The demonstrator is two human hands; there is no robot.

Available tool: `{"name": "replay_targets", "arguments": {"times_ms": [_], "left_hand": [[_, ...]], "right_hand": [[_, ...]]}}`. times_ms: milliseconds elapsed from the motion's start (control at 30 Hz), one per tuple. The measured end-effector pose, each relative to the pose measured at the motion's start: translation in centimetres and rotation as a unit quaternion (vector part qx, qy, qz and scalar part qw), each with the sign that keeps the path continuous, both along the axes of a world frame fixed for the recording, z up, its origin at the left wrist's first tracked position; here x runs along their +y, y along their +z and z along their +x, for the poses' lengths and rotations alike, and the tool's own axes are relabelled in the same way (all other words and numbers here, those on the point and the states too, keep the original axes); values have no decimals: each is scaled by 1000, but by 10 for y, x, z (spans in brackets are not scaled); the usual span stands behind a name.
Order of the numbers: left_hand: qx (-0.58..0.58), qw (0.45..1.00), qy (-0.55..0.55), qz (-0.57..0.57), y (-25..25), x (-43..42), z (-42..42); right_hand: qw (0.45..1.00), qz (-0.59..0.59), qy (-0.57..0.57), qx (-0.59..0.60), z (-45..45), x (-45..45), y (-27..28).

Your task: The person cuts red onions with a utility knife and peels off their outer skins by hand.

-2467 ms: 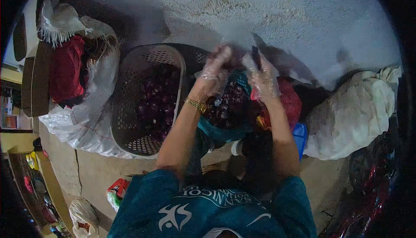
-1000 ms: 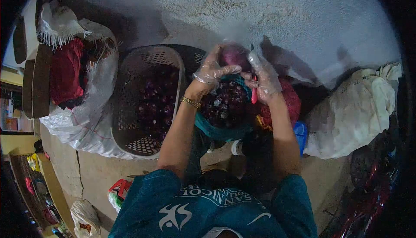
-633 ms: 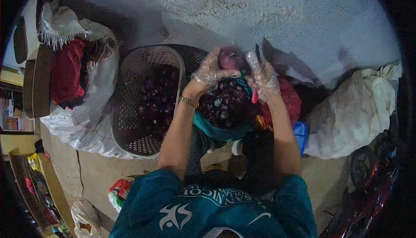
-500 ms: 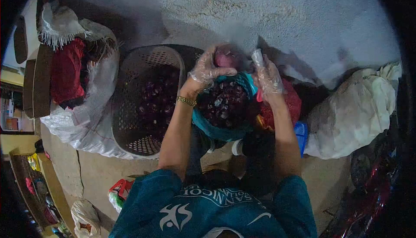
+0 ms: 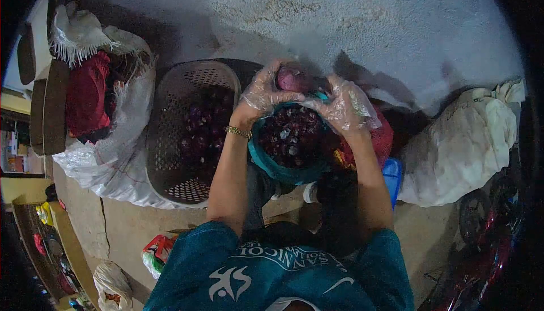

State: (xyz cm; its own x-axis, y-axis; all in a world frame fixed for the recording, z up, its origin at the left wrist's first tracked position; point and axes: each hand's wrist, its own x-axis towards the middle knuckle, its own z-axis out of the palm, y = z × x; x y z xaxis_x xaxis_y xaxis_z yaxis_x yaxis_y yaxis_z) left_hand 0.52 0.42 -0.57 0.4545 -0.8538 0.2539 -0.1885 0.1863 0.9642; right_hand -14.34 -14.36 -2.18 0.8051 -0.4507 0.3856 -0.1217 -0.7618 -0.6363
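Note:
My left hand (image 5: 265, 90), in a clear plastic glove, is closed around a purple-red onion (image 5: 292, 77) above the far rim of a teal basin (image 5: 260, 161). Dark purple onions or onion pieces (image 5: 292, 135) fill the basin, with pale bits among them. My right hand (image 5: 344, 104), also in a clear glove, is at the onion's right side with its fingers curled towards it. Whatever lies between those fingers is hidden.
Left of the basin stands a brown perforated basket (image 5: 195, 76) holding dark onions (image 5: 207, 124). Beyond it is a white woven sack (image 5: 107, 166) with red mesh (image 5: 90, 98). To the right are a red mesh bag (image 5: 382, 141), a blue plastic object (image 5: 392, 175) and a pale sack (image 5: 459, 152).
My right hand has moved left and turned inward to the onion. The whitish object at its fingertips no longer shows. My left hand keeps the onion and has shifted slightly left.

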Motion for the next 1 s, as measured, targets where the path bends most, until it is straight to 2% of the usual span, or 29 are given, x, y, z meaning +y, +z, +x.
{"name": "replay_targets", "arguments": {"times_ms": [67, 233, 367, 533, 700, 867, 1000], "left_hand": [[4, 1000, -1, 1, -1, -1, 0], [-18, 1000, -2, -23, -6, -3, 3], [-39, 999, 9, 12, -7, -2, 3], [-41, 999, 13, 18, -5, -1, 2], [28, 1000, -1, 5, -8, -3, 2], [53, 999, -4, -6, -10, -3, 2], [45, 999, 8, 18, -4, -4, 2]], "right_hand": [[992, -47, -27, 112, 0, 6, 20], [992, -92, -39, 81, -2, 10, 21], [990, -102, -37, 94, -1, 10, 21], [990, -64, -35, 119, -1, 10, 22], [992, -56, -19, 116, -2, 5, 19], [994, -105, -19, 19, -8, 2, 2], [994, -75, 2, 80, -1, -4, 6]]}}
